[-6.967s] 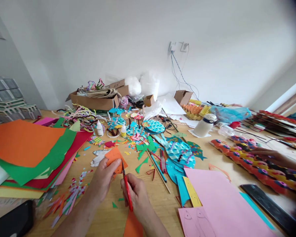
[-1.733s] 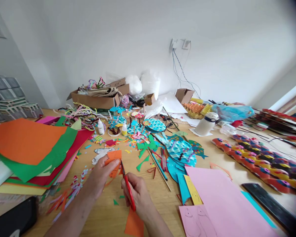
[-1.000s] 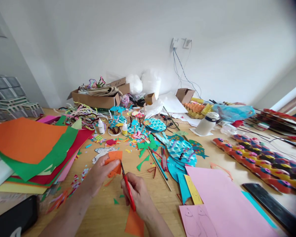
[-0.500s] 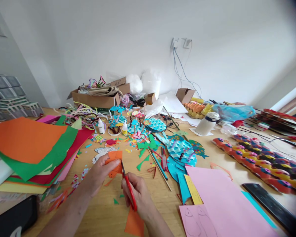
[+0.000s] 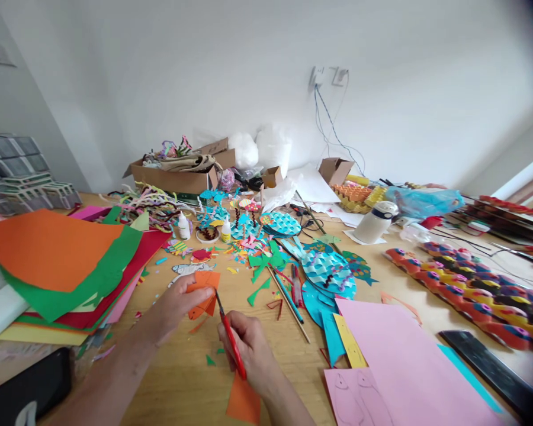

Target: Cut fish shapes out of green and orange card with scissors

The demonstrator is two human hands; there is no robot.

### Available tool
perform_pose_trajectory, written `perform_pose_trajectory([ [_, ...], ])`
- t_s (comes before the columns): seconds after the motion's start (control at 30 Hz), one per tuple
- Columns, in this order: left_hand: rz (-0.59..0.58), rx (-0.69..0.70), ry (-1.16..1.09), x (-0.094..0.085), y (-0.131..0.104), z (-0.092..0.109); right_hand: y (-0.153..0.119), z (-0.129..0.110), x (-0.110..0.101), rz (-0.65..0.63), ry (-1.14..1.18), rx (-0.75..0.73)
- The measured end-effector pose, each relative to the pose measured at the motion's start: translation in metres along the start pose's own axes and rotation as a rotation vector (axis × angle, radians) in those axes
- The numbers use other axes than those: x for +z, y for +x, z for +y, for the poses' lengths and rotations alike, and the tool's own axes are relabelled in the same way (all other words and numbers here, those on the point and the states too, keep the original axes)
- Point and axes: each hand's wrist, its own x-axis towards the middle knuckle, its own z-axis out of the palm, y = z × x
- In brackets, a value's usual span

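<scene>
Between the thumb and fingers of my left hand is an orange paper piece with pencil lines on it. My right hand grips the red handles of a pair of scissors, whose blades touch the right edge of that paper near my left thumb. Another orange paper piece lies on the table below my right hand. A grey fish cutout rests just behind the held paper. Small green scraps lie between my forearms.
Stacked coloured paper and a black phone are on the left. Pink sheets, blue fish crafts and painted egg-carton strips spread to the right. Glue bottles and a cardboard box stand farther back.
My left hand and the orange paper have shifted slightly left relative to the scissors, and the blades tilt a little more to the left. The whole view has moved slightly.
</scene>
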Motion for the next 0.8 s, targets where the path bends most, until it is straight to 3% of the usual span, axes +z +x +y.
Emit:
perform_pose_trajectory([
  [0.13,0.069,-0.004,0.061,-0.0036,0.0001,0.005,-0.0003,0.0015,-0.0004,-0.005,-0.031,-0.014],
  [0.3,-0.01,-0.006,0.051,-0.0038,0.0008,0.0048,-0.0003,0.0035,0.0,0.005,-0.034,-0.018],
  [0.53,-0.016,-0.043,0.017,-0.0008,-0.0006,0.0052,0.0003,0.0063,0.0001,-0.019,0.031,-0.018],
  [0.8,-0.033,-0.014,0.149,-0.0102,0.0015,0.0041,-0.0003,0.003,-0.0007,-0.027,-0.013,-0.019],
])
